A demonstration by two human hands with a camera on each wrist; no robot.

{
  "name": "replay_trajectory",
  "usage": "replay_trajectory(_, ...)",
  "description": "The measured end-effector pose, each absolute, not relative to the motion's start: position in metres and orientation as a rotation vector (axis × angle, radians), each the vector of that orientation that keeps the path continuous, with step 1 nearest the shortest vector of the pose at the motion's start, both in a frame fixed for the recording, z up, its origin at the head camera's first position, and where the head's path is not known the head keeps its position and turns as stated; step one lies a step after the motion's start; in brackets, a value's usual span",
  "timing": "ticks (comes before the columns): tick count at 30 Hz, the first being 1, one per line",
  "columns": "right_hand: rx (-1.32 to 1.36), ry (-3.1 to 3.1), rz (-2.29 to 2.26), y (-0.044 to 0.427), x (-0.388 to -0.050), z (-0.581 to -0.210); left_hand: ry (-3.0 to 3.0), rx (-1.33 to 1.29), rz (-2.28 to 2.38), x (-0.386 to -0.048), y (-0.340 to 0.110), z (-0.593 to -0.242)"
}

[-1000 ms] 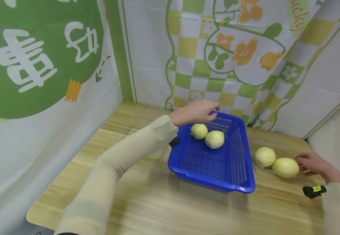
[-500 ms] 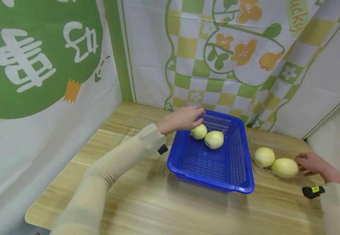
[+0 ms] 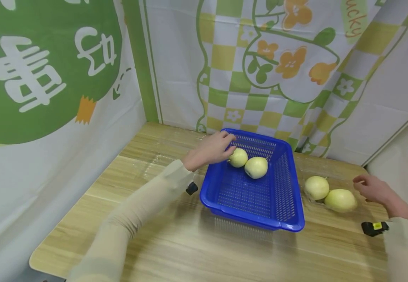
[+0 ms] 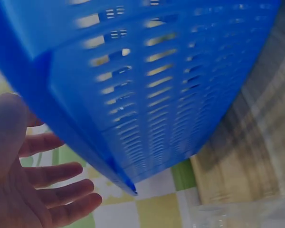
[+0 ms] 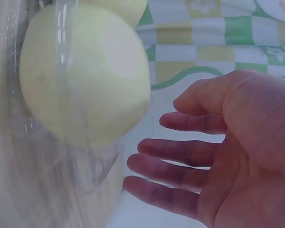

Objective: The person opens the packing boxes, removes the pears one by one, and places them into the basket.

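Observation:
A blue plastic basket with slotted walls sits mid-table and holds two pale yellow pears, one near its left wall and another pear beside it. My left hand hovers over the basket's far left rim. In the left wrist view its loosely bent fingers lie beside the rim and grip nothing. Right of the basket, two more pears, a rounder pear and a longer pear, lie in a clear plastic container. Just right of them, my right hand is apart from the fruit, fingers relaxed.
Another clear plastic container lies left of the basket, hard to make out on the wooden table. A printed cloth hangs behind the table, and a green and white cloth stands along the left.
My left hand has drawn back leftward from above the basket to its left rim. My right hand has lifted slightly away from the longer pear. The pears and basket stay put.

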State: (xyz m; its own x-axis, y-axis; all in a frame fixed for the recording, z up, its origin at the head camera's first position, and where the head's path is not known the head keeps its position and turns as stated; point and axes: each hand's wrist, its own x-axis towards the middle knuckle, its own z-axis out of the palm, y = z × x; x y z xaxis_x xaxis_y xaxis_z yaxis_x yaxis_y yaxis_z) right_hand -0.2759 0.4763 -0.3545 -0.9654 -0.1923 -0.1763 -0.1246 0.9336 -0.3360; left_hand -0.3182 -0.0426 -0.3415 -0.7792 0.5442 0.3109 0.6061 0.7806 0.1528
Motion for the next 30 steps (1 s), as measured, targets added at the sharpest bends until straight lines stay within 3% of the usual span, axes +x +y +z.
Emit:
replay_trajectory(14,-0.372,3.002,-0.498,0.445,-0.275,-0.340,-2.764,-0.731,-0.507,-0.314,-0.054,-0.359)
replay_trajectory(30,-0.478,3.062,-0.399,0.409,-0.281,-0.351,-2.824,-0.599,-0.722,-0.310,-0.049,-0.377)
